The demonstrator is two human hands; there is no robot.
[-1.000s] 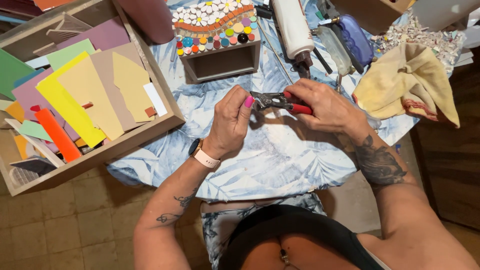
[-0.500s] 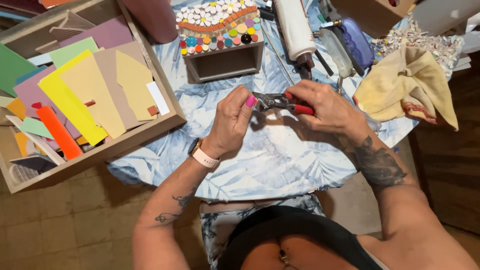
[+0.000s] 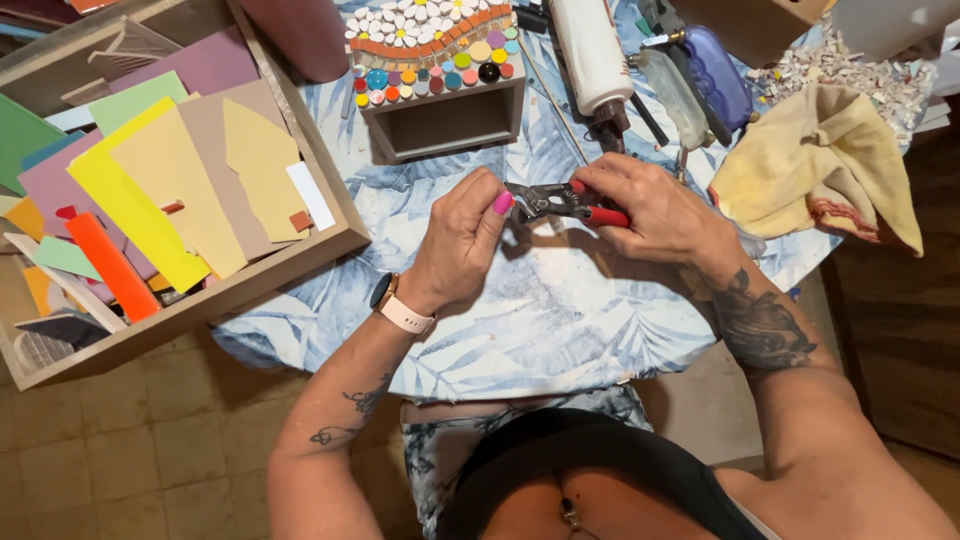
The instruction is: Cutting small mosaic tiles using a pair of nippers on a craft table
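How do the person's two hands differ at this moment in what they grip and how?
The right hand wraps around the red-handled nippers, closing the handles in its palm. The left hand pinches at the tool's nose with fingertips only; what it pinches is hidden. The left wrist carries a watch, the right wrist none. Both hover over the leaf-print tablecloth.

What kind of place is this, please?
Probably a home mosaic craft table: a half-tiled mosaic box, a wooden tray of coloured tile sheets, and red-handled nippers in the right hand.

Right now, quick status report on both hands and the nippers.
Right hand gripping red-handled nippers. Left hand pinched at the nipper tip; any piece there hidden. Mosaic box just beyond, apart from both hands.
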